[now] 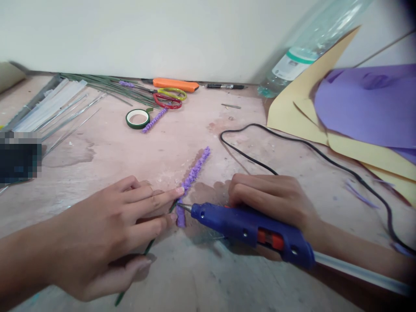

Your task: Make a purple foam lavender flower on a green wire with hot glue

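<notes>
My right hand (269, 197) is closed round a blue hot glue gun (247, 232), with a clear glue stick coming out of its back end. The metal nozzle touches or nearly touches the lower part of a purple crinkled paper strip (195, 171) wound on a green stem (149, 247). My left hand (117, 229) lies over the stem, its fingertips pressing the stem and the strip's lower end against the table. The strip's loose tail points towards me, beside the nozzle.
Behind lie green tape (138, 118), a second purple piece (155, 121), scissors (167, 99), an orange cutter (175, 84), a pen (225, 86) and wires (97, 89). A bottle (292, 65) and yellow (295, 108) and purple sheets (367, 104) are right. A black cord (312, 145) crosses the table (130, 151).
</notes>
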The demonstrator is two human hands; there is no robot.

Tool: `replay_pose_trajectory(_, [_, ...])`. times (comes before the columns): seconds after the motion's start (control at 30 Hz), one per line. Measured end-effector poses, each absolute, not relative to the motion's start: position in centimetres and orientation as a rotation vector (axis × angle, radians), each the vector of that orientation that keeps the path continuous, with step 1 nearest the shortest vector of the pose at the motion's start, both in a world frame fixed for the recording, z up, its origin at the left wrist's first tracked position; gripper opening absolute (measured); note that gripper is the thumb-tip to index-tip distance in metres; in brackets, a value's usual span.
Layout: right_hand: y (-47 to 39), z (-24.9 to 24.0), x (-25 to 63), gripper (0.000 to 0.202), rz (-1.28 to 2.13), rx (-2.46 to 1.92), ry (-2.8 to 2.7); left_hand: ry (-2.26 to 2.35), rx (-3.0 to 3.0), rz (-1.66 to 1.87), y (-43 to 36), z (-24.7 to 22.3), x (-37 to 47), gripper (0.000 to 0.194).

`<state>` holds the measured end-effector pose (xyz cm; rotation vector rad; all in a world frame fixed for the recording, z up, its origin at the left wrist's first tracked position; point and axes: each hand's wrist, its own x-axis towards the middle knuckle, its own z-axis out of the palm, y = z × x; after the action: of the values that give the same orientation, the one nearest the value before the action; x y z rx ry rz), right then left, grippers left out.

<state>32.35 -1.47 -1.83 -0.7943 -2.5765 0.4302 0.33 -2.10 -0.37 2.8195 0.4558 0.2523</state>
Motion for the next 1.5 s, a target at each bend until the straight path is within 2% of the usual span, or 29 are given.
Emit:
replay_pose_trajectory(0.23, [-1.53,-1.61,32.18,0.029,0.41,-0.799,-2.584,0.443,2.816,0.255,-2.16,-0.34,0.36,0.039])
replay_pose_trajectory(0.63, [-1.7,-1.55,32.16,0.04,0.449,-0.815,-2.561,0.441,2.844,0.179,-1.94,-0.23,0.31,0.045])
replay_pose_trajectory(0.9, [-1.44,-1.74,32.35,0.032,0.432,-0.744,-2.57,0.509,2.803,0.207,-2.48,-0.52,0.35,0.048])
replay_pose_trajectory(1.5, [-1.44,-1.33,32.26,0.044,0.524,-0.771,-2.584,0.477,2.858,0.22,-2.38,-0.56,0.31,0.048])
